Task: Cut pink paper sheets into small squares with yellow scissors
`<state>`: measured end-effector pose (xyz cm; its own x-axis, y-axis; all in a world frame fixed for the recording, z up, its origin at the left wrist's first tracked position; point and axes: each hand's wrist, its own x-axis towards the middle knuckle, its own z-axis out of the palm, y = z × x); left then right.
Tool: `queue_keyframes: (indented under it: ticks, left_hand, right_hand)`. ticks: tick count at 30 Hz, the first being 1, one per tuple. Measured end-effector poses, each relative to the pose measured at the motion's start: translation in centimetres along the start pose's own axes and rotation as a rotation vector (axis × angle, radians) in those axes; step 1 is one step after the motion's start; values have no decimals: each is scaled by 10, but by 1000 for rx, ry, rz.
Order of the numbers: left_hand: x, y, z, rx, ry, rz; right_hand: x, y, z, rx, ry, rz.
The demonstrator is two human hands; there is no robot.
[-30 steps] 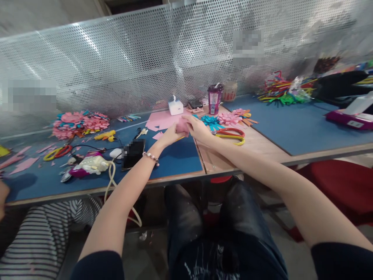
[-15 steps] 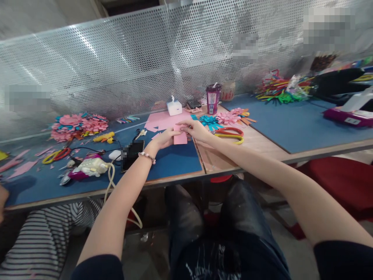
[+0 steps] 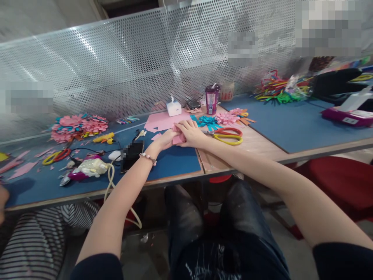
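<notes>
A small piece of pink paper [image 3: 178, 139] is held between my two hands above the blue table mat. My left hand [image 3: 166, 139] grips its left side, a beaded bracelet on the wrist. Over its right side lies my right hand [image 3: 190, 133], fingers bent around it and partly hiding it. Scissors with red and yellow handles [image 3: 229, 136] rest just right of my right hand. Behind my hands a larger pink sheet [image 3: 155, 121] lies flat, a white tissue box [image 3: 174, 108] on it.
Blue and pink paper flowers [image 3: 224, 118] lie behind the scissors, near a purple cup [image 3: 212, 102]. A phone [image 3: 132, 156], cables and a yellow glue gun [image 3: 104, 137] are at left. Another person's striped clothing [image 3: 35, 241] shows at lower left.
My right hand has moved down over the pink paper and now covers more of it. The paper's visible part has become smaller.
</notes>
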<state>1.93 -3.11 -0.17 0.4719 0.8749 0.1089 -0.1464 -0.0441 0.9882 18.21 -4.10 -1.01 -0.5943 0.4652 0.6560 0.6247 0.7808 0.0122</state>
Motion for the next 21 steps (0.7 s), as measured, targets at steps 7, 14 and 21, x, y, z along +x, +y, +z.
queue_keyframes:
  ticks: [7,14,21]
  left_hand:
    - [2,0,1,-31,21,-2]
    - [4,-3,6,-69,46,28]
    - [7,-5,5,-69,45,13]
  right_hand:
    - [1,-1,1,-29,53,64]
    - [1,-8,5,-59,103,111]
    - [2,-5,2,-57,106,102]
